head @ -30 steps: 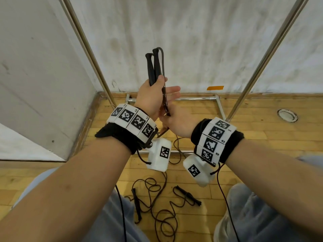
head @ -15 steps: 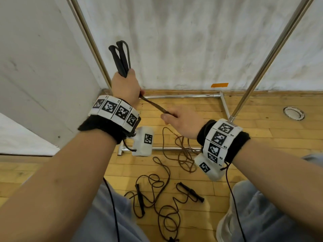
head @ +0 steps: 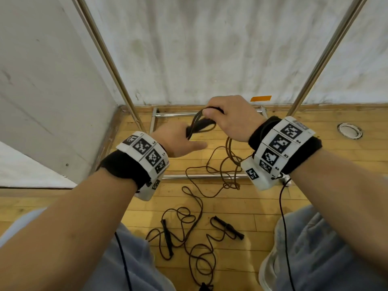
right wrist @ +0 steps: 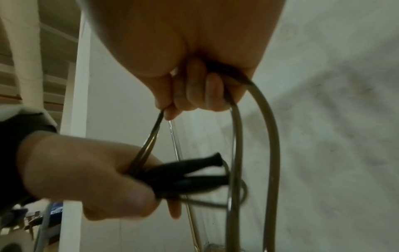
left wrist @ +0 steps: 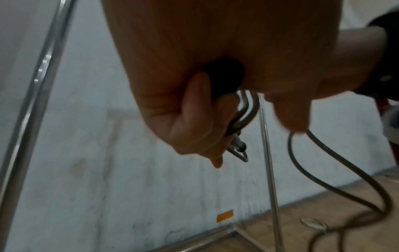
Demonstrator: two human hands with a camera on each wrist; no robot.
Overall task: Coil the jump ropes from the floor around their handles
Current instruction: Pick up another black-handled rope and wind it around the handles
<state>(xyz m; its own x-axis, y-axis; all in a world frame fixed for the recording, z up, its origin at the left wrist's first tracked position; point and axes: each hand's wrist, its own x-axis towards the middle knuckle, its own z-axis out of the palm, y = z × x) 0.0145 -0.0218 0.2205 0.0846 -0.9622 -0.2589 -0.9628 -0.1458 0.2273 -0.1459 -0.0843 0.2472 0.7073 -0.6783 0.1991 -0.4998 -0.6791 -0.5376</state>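
In the head view my left hand grips the two black handles of one jump rope, held together and pointing right. The right hand is just above them and pinches the dark rope, which drops in loops to the floor. The right wrist view shows the right fingers curled round the rope over the handles. In the left wrist view the left fingers wrap a handle. A second jump rope lies tangled on the floor, with both its handles free.
A metal rack frame surrounds the spot, with slanted poles and floor bars. A white wall with an orange tape mark is straight ahead. A round floor plate is at the right. My knees flank the loose rope.
The left hand has come down from high on the left to the centre, and the handles have tipped from upright to sideways. The right hand has risen above them, bringing the rope.
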